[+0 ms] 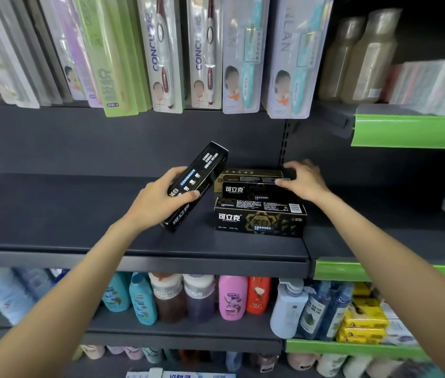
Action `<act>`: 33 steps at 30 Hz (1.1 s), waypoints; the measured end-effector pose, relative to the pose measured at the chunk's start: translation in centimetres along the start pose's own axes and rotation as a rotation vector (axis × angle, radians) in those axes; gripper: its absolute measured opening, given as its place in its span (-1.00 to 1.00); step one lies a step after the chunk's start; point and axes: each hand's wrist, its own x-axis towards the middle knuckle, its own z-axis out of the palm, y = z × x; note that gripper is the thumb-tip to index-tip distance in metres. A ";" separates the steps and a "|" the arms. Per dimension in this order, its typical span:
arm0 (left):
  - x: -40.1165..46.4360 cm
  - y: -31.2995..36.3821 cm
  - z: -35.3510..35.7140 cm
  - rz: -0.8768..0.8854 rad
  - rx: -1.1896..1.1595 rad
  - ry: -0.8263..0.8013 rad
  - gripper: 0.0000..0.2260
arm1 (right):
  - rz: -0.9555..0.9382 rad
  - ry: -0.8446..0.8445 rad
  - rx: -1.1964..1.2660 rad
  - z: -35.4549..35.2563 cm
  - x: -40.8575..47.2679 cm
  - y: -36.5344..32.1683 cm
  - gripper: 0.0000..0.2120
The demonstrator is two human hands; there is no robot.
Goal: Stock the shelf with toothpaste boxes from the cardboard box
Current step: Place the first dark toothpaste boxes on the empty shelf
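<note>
A dark shelf point(79, 214) carries black and gold toothpaste boxes at its right end. The front box point(259, 219) lies flat near the shelf's edge. Behind it, my right hand point(303, 178) holds the right end of a second box point(251, 190), fingers curled over its top. A third box point(251, 173) shows behind that one. My left hand point(161, 197) grips another black toothpaste box point(199, 184), tilted with its far end up, just left of the others. The cardboard box is out of view.
Toothbrush packs point(161, 53) hang above the shelf. Brown bottles point(357, 55) stand on the upper right shelf with a green edge strip point(412, 132). Shampoo bottles point(197, 296) fill the shelf below. The left part of the dark shelf holds nothing.
</note>
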 end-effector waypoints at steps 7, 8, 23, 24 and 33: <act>4.8 3.7 -1.8 0.099 -0.082 -0.388 -0.69 | -0.461 -0.129 0.294 -2.2 -2.8 -5.7 -0.17; 5.1 4.1 -1.8 0.107 -0.112 -0.439 -0.68 | -0.477 -0.163 0.330 -2.4 -2.8 -5.8 -0.15; 5.8 4.6 0.9 0.277 -0.035 -0.410 -0.71 | -0.274 -0.191 0.645 -2.5 -5.0 -0.9 -0.50; 5.9 4.5 0.9 0.229 -0.095 -0.423 -0.72 | -0.248 -0.180 0.662 -2.2 -4.9 -0.8 -0.55; 6.7 0.4 2.1 -0.080 -0.326 -0.127 -0.65 | -0.052 0.055 0.707 -1.4 -4.5 1.1 -0.63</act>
